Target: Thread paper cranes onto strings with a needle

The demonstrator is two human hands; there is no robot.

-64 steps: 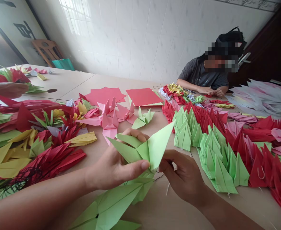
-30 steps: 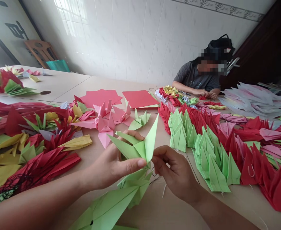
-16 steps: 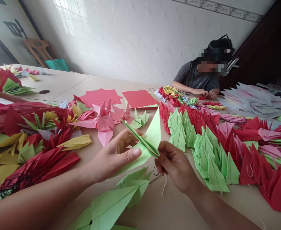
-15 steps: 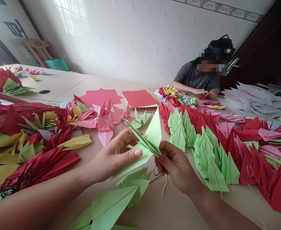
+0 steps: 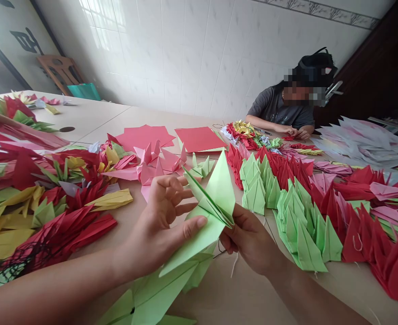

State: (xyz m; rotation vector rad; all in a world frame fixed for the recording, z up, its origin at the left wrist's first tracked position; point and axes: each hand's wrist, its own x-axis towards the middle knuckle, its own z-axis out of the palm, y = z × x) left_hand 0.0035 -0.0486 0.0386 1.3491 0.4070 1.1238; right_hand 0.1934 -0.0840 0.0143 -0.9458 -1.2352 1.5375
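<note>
A light green folded paper crane (image 5: 215,198) is lifted above the table in front of me, its pointed wings spread. My right hand (image 5: 249,237) pinches its narrow lower end between thumb and fingers. Beside it, my left hand (image 5: 165,225) has its fingers spread apart, some partly behind the paper, and its thumb rests against the crane's lower wing. More green folded paper (image 5: 158,289) lies directly below. A dark cord and a white thread hang near my right hand.
Pink paper cranes (image 5: 151,164) and red paper sheets (image 5: 200,139) lie ahead. Mixed folded papers (image 5: 66,189) crowd the left; rows of green folded pieces (image 5: 303,230) and red ones stand at right. A person (image 5: 282,108) sits across the table, hands on red paper.
My left hand's fingers have opened wider beside the crane, and the crane's lower wing has swung forward. My right hand keeps its pinch. At far left, pink paper has come into view.
</note>
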